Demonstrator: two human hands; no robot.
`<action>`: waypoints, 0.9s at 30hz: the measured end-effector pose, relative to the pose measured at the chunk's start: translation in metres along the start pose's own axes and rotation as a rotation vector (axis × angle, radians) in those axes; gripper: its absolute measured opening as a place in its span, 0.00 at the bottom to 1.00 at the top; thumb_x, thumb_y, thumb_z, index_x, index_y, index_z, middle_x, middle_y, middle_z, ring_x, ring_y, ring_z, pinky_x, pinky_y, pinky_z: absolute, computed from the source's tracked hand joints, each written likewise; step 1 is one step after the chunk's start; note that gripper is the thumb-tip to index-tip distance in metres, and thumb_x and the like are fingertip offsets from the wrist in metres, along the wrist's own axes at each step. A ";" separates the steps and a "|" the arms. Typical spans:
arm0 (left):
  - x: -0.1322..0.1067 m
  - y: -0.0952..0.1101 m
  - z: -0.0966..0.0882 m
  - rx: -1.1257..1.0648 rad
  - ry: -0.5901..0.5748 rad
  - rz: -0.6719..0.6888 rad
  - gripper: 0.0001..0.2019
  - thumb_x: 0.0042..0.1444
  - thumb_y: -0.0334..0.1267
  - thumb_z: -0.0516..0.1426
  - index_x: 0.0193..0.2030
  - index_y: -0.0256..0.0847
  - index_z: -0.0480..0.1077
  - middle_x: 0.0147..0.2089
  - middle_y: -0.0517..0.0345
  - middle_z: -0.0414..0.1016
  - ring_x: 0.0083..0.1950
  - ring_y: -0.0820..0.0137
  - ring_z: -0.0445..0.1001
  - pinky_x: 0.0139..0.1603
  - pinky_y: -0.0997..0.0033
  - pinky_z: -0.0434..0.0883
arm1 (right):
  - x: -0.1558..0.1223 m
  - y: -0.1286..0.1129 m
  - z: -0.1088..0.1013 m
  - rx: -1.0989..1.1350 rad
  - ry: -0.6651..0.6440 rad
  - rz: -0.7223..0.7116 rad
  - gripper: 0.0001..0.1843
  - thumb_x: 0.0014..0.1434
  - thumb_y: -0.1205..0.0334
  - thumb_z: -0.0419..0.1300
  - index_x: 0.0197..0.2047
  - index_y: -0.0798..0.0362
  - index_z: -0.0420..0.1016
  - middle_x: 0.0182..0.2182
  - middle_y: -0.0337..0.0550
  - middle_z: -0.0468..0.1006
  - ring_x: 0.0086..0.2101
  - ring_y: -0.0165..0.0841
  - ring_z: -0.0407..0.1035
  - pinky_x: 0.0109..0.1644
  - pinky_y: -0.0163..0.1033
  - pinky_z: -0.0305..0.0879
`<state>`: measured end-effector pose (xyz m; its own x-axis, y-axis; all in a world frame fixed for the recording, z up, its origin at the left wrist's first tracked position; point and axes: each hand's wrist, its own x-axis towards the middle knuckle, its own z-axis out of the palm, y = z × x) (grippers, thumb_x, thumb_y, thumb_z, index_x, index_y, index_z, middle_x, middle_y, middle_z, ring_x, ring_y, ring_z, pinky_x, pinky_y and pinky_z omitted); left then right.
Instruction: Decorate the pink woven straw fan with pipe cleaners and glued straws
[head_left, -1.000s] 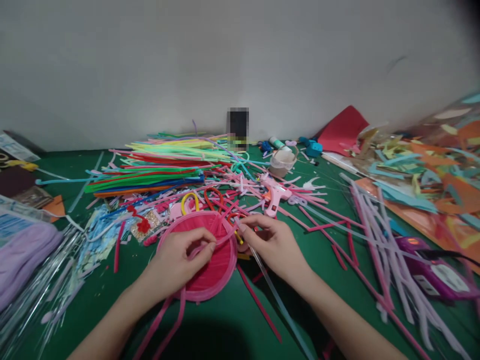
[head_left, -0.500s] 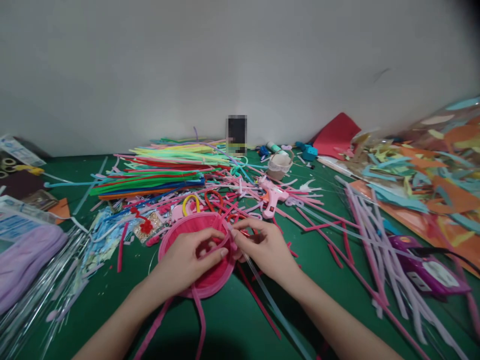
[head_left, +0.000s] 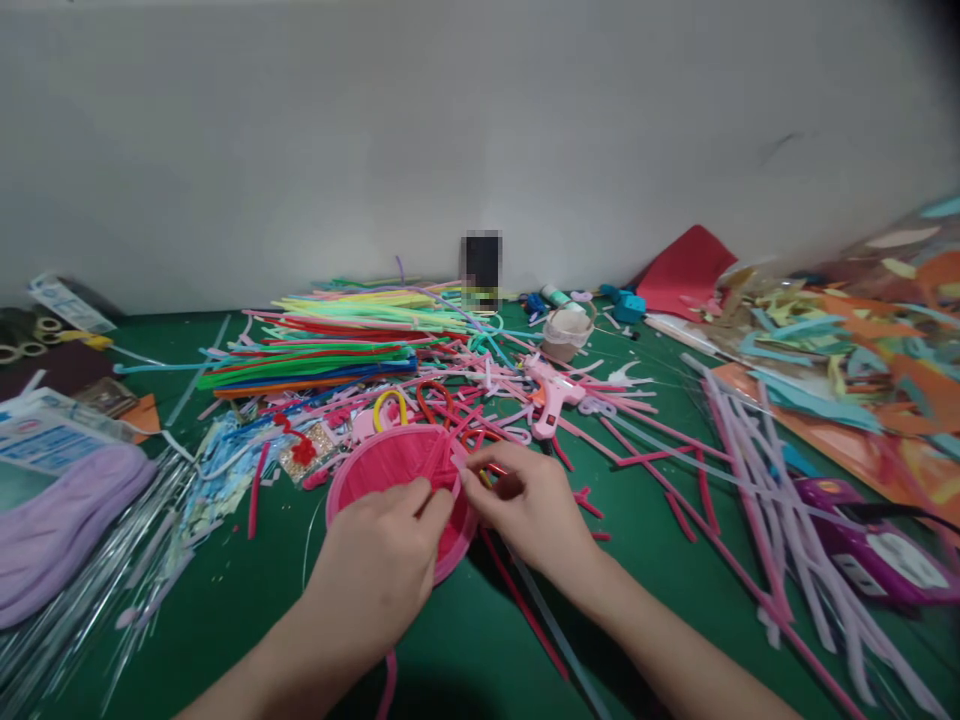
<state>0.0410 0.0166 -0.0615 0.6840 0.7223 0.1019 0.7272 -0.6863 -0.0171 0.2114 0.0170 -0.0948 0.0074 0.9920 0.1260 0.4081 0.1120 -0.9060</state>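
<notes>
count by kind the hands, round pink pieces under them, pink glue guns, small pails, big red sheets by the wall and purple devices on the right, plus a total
Left hand and right hand: 2
Round pink piece: 1
Pink glue gun: 1
Small pail: 1
Big red sheet: 1
Purple device: 1
Total: 7

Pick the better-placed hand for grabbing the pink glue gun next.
Right, likely: the right hand is nearer, with the pink glue gun just beyond it. The left hand is over the round pink piece, farther left.
</notes>
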 end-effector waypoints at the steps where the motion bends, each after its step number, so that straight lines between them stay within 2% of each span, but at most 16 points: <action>1: -0.002 -0.001 -0.003 0.040 0.013 0.047 0.13 0.53 0.25 0.51 0.40 0.38 0.73 0.30 0.53 0.75 0.29 0.60 0.75 0.27 0.65 0.67 | -0.001 0.000 0.000 -0.037 -0.011 -0.039 0.05 0.57 0.63 0.60 0.32 0.53 0.77 0.27 0.41 0.78 0.22 0.29 0.67 0.26 0.34 0.63; 5: -0.004 -0.008 -0.018 0.110 0.060 0.212 0.14 0.48 0.23 0.52 0.39 0.38 0.73 0.31 0.53 0.76 0.32 0.59 0.74 0.29 0.63 0.68 | -0.006 -0.005 -0.002 -0.138 -0.136 -0.154 0.04 0.57 0.68 0.59 0.33 0.53 0.77 0.28 0.41 0.77 0.24 0.28 0.67 0.29 0.33 0.61; 9: 0.001 -0.018 -0.038 0.073 0.016 0.259 0.09 0.50 0.25 0.54 0.34 0.41 0.71 0.32 0.54 0.75 0.35 0.60 0.71 0.30 0.65 0.66 | -0.015 -0.014 -0.007 -0.181 -0.255 -0.269 0.06 0.59 0.70 0.57 0.32 0.54 0.74 0.27 0.41 0.76 0.27 0.29 0.68 0.30 0.32 0.60; 11: 0.009 -0.025 -0.048 -0.041 -0.046 0.260 0.08 0.53 0.25 0.54 0.32 0.41 0.72 0.33 0.55 0.75 0.36 0.63 0.70 0.33 0.67 0.65 | -0.018 -0.018 -0.009 -0.173 -0.281 -0.326 0.07 0.60 0.70 0.56 0.32 0.54 0.74 0.28 0.42 0.76 0.29 0.30 0.69 0.32 0.33 0.60; 14: 0.023 -0.038 -0.053 -0.344 -0.169 0.215 0.09 0.59 0.29 0.54 0.31 0.42 0.74 0.34 0.57 0.76 0.36 0.68 0.72 0.36 0.71 0.65 | -0.021 -0.021 -0.012 -0.140 -0.308 -0.353 0.07 0.61 0.69 0.56 0.34 0.54 0.75 0.30 0.42 0.77 0.30 0.31 0.70 0.33 0.33 0.62; 17: 0.037 -0.052 -0.042 -0.710 -0.301 0.103 0.09 0.59 0.37 0.58 0.30 0.42 0.77 0.31 0.59 0.78 0.35 0.69 0.73 0.38 0.74 0.66 | -0.020 -0.020 -0.016 -0.070 -0.308 -0.358 0.06 0.61 0.69 0.57 0.36 0.53 0.76 0.32 0.42 0.78 0.31 0.31 0.71 0.35 0.33 0.64; 20: 0.044 -0.060 -0.021 -1.057 -0.399 0.009 0.12 0.58 0.45 0.60 0.31 0.40 0.79 0.29 0.58 0.78 0.32 0.69 0.74 0.36 0.75 0.68 | -0.016 -0.017 -0.018 0.011 -0.250 -0.353 0.07 0.62 0.68 0.57 0.38 0.53 0.77 0.34 0.43 0.80 0.34 0.31 0.73 0.39 0.33 0.66; 24: 0.044 -0.054 0.003 -1.239 -0.290 -0.103 0.14 0.57 0.48 0.60 0.31 0.38 0.78 0.31 0.56 0.79 0.34 0.69 0.74 0.37 0.75 0.69 | -0.010 -0.013 -0.022 0.020 -0.123 -0.320 0.07 0.63 0.66 0.57 0.38 0.52 0.77 0.33 0.44 0.79 0.32 0.32 0.72 0.36 0.35 0.66; 27: 0.040 -0.042 0.010 -1.291 -0.214 -0.175 0.14 0.58 0.47 0.59 0.31 0.38 0.78 0.29 0.57 0.78 0.32 0.70 0.74 0.37 0.74 0.69 | -0.007 -0.012 -0.023 -0.023 -0.050 -0.288 0.07 0.63 0.64 0.57 0.37 0.52 0.77 0.31 0.43 0.79 0.30 0.32 0.72 0.34 0.35 0.66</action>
<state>0.0383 0.0748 -0.0664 0.6694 0.7265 -0.1549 0.3109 -0.0845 0.9467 0.2277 0.0070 -0.0750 -0.1566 0.9214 0.3557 0.4071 0.3883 -0.8267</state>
